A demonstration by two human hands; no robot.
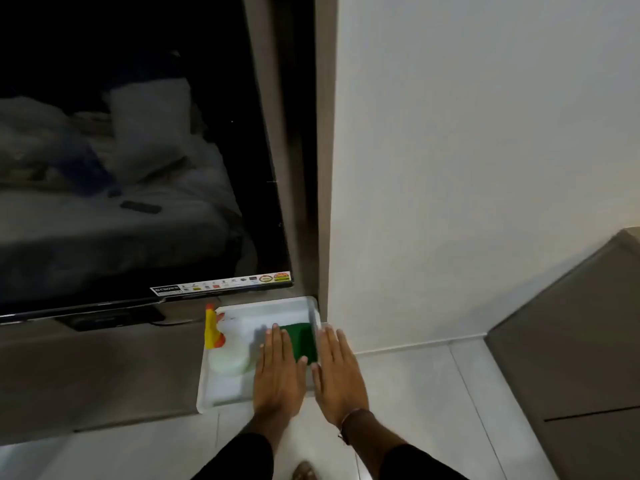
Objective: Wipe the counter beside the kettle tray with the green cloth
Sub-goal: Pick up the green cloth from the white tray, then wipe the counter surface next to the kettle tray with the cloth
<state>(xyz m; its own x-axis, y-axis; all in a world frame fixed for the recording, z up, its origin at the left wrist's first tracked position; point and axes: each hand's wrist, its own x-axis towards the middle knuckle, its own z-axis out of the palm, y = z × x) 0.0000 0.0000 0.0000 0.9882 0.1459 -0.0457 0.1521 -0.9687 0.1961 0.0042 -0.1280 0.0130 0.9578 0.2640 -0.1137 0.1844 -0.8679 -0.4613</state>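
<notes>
green cloth [303,341] lies flat in the white tray's [221,393] right side.

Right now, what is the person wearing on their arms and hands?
Both arms have dark, black-looking sleeves that stop short of the wrists. The left hand is bare, with no glove, ring or watch in view. The right hand is bare too, but a thin band or thread circles its wrist, with a small end hanging off. I cannot tell what the band is made of.

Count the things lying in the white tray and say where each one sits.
2. A white spray bottle with a yellow-and-orange trigger lies on the tray's left side; a green cloth sits at its right, partly under the left hand. The hands may hide more.
</notes>
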